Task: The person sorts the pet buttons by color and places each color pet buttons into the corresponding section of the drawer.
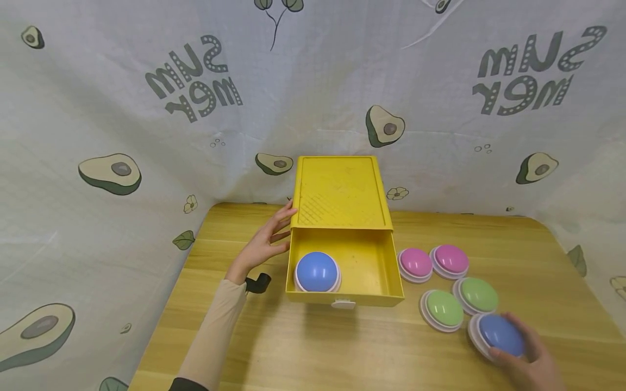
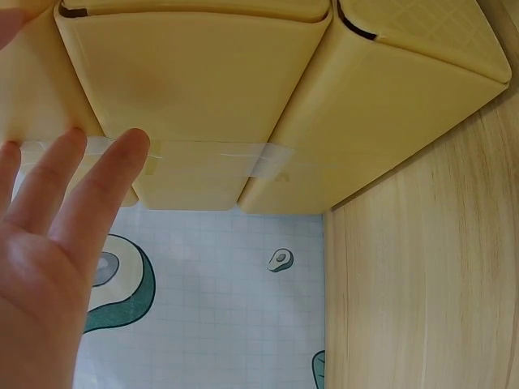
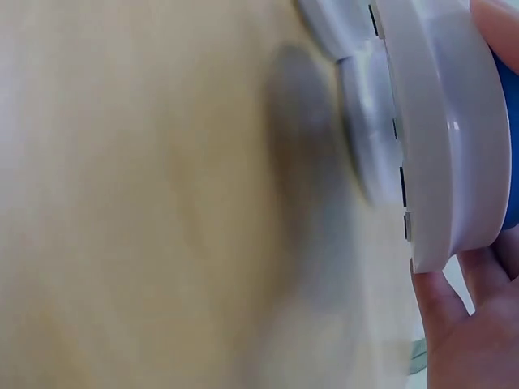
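My right hand (image 1: 533, 361) grips a blue dome button (image 1: 501, 334) by its white round base. In the right wrist view that button (image 3: 430, 138) is tilted and raised off the table, with fingers around its rim. My left hand (image 1: 266, 241) has its fingers extended against the left side of a yellow drawer box (image 1: 342, 190). The left wrist view shows those fingertips near the box wall (image 2: 195, 81). The drawer (image 1: 369, 260) is pulled out, and another blue dome button (image 1: 317, 271) sits in its left part.
Right of the drawer lie two pink dome buttons, one nearer (image 1: 415, 263) and one farther (image 1: 451, 259). Two green ones, left (image 1: 442, 309) and right (image 1: 476, 295), lie in front of them. The wooden table (image 1: 293, 353) meets a patterned cloth (image 1: 313, 81) behind the box.
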The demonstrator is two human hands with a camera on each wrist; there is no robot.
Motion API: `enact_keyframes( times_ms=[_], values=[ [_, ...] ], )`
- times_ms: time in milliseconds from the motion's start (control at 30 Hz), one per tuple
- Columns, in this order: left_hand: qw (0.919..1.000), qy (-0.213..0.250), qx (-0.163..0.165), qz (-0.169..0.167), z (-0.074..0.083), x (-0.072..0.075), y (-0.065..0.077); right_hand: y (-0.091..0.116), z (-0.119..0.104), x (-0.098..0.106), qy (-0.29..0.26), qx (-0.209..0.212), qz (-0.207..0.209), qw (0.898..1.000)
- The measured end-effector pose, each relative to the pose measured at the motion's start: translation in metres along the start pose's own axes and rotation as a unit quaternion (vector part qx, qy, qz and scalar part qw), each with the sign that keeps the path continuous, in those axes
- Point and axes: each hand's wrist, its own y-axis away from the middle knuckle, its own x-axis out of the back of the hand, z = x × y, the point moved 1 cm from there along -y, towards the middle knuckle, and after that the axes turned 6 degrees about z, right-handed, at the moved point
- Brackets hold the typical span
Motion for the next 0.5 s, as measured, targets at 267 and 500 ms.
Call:
enact_keyframes(
  times_ms=[267,500],
  values=[
    [1.0000,-0.003,-0.003,0.004,-0.011,0.001,0.000,-0.008,-0.027,0.006,-0.216,0.047,-0.012,0.975],
    [0.9997,-0.007,-0.021,0.009,-0.032,0.004,-0.002,-0.011,-0.054,0.008,-0.227,0.052,-0.020,0.972]
  ],
)
